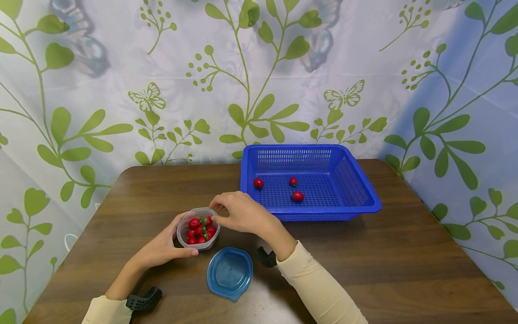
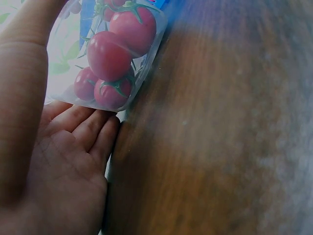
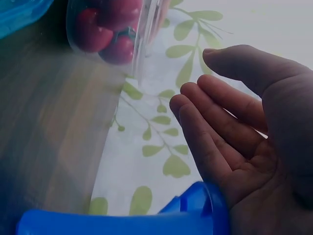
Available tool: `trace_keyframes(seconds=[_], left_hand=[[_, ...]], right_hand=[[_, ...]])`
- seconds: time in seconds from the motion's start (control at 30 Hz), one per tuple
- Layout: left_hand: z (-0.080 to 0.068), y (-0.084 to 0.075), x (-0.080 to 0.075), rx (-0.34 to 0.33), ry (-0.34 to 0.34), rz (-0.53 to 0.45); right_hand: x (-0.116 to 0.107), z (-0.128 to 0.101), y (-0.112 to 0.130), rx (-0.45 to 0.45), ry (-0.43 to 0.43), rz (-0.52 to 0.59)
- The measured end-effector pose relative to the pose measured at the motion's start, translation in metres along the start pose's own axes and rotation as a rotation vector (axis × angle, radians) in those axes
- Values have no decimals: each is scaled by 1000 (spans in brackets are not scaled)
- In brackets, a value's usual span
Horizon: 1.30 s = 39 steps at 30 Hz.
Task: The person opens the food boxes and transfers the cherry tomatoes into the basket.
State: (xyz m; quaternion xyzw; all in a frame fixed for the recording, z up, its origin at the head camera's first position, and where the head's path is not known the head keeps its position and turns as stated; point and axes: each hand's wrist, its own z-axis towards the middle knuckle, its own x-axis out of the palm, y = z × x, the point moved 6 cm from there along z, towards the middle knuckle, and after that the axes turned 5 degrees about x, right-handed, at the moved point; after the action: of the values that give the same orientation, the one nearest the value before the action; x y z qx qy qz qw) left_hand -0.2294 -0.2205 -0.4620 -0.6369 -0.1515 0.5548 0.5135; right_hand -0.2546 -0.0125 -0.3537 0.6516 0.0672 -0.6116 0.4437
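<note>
A clear plastic container filled with cherry tomatoes stands on the left half of the table. My left hand holds its side, fingers along the left wall and thumb by the near edge; the left wrist view shows those fingers against the wall. At the container's right rim hovers my right hand. In the right wrist view its fingers are loosely bent, with nothing between them and the thumb. A translucent blue lid lies on the table between my forearms.
Behind and right of my right hand sits a blue plastic basket with 3 tomatoes in it. A patterned curtain hangs along the back edge of the wooden table.
</note>
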Motion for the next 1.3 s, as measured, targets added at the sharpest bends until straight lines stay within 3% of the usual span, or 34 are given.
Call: trace_keyframes(seconds=[0.77,1.3], left_hand=[[0,-2,1,-7,18,-56],[0,1,1,0,14,-46]], right_hand=[[40,6,22,-61,112,-176],[46,8,23,-84,103,-182]])
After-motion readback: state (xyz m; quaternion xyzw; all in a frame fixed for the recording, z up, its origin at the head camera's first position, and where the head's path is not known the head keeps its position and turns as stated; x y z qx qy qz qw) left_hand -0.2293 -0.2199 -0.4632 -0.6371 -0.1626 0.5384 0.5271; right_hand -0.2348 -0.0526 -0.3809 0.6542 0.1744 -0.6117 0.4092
